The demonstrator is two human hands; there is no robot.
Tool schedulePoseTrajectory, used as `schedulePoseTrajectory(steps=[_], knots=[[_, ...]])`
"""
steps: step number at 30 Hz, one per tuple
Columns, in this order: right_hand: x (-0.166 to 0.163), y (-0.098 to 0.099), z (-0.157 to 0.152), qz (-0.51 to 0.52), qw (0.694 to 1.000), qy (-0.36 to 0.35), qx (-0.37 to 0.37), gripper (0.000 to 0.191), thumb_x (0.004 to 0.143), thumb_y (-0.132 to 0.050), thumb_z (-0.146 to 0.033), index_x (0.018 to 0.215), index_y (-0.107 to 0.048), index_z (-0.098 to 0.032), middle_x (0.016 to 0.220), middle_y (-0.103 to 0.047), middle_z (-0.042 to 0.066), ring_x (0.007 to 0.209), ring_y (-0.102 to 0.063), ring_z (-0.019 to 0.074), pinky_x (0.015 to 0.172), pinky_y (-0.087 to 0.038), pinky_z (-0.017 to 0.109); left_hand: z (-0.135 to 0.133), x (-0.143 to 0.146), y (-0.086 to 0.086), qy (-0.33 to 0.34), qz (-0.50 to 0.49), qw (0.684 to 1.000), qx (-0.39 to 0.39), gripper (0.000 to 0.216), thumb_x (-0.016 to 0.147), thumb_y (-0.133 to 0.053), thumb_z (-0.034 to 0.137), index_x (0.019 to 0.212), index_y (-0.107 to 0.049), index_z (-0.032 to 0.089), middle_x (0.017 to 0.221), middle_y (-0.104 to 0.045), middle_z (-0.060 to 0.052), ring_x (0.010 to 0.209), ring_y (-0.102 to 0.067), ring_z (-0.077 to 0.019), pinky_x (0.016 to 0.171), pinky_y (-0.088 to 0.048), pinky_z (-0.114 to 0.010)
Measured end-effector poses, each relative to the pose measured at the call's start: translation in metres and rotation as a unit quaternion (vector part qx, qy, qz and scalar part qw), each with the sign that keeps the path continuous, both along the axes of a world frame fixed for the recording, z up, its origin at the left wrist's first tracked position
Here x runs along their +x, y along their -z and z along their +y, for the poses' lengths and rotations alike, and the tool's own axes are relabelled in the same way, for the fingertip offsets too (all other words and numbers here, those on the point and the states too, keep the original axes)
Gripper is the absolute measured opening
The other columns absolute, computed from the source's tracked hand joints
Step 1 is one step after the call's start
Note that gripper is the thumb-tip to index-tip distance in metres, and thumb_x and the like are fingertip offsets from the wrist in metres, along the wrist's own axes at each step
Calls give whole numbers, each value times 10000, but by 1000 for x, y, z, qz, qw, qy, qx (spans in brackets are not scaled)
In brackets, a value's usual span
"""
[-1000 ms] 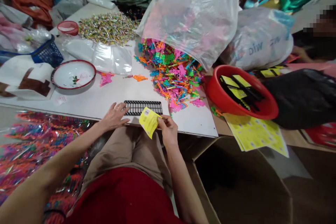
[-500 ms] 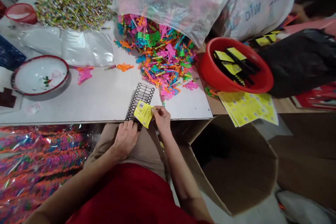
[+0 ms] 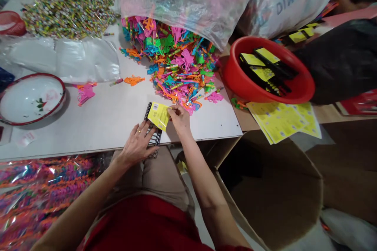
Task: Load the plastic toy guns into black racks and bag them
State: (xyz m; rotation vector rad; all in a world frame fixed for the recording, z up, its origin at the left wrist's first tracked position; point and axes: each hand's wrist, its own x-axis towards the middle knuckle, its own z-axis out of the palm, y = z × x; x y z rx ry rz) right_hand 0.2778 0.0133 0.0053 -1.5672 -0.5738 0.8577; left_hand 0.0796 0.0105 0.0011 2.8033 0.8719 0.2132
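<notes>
A black plastic grid piece [image 3: 153,136] lies at the near edge of the white table [image 3: 112,117], pointing away from me. My left hand [image 3: 137,145] rests on its near end with the fingers spread flat. My right hand [image 3: 179,117] pinches a small yellow printed card [image 3: 159,115] and holds it over the far end of the grid piece. Just beyond the hands spreads a heap of small colourful plastic toys [image 3: 173,60], spilling from a big clear bag [image 3: 185,0].
A red basin [image 3: 250,86] with black-and-yellow carded items stands at the right, with yellow cards [image 3: 279,119] beside it. A white enamel bowl [image 3: 31,98], clear bags [image 3: 61,57] and a pile of wrapped sticks [image 3: 69,10] lie at the left. An open carton [image 3: 265,188] sits below.
The grid piece was turned from crosswise to lengthwise and slid along the table edge. My right hand brought the yellow card onto its far end. My view dropped lower.
</notes>
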Motion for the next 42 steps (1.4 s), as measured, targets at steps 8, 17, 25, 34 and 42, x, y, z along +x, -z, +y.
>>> schedulePoseTrajectory(steps=[8, 17, 25, 34, 42], knots=[[-6, 18, 12, 3, 997, -66, -26, 174, 639, -635, -365, 714, -626, -208, 618, -612, -26, 580, -548, 137, 529, -420, 255, -7, -9, 1, -17, -32, 999, -37, 571, 789, -689, 443, 1260, -560, 146, 1321, -510, -199, 1314, -424, -358, 1080, -387, -525], [-8, 17, 18, -11, 997, -74, -25, 177, 633, -643, -360, 700, -634, -197, 598, -604, -27, 554, -519, 126, 528, -388, 252, -8, -20, 2, -15, -115, 990, 76, 399, 860, -617, 439, 1130, -588, 147, 1163, -613, -172, 1175, -553, -306, 1068, -381, -515], [-9, 25, 21, 10, 998, -65, -25, 204, 627, -661, -383, 690, -619, -193, 599, -616, -8, 552, -530, 137, 527, -404, 260, -1, -5, -11, -67, -96, 988, 98, 543, 875, -582, 475, 1318, -506, 170, 1347, -533, -199, 1313, -457, -341, 1095, -327, -519], [-8, 18, 18, -22, 996, -76, -52, 233, 646, -645, -402, 738, -634, -188, 618, -610, -22, 564, -530, 132, 549, -438, 257, -9, 17, -9, -81, -4, 996, 36, 581, 878, -550, 509, 1343, -524, 161, 1469, -443, -201, 1377, -376, -359, 1121, -222, -622], [-11, 22, 18, -78, 991, -85, -62, 180, 731, -595, -361, 778, -627, -190, 647, -613, -19, 590, -548, 142, 566, -438, 255, -20, 12, -1, -102, 21, 995, -3, 587, 885, -543, 503, 1362, -513, 163, 1464, -455, -187, 1380, -368, -360, 1127, -192, -638]])
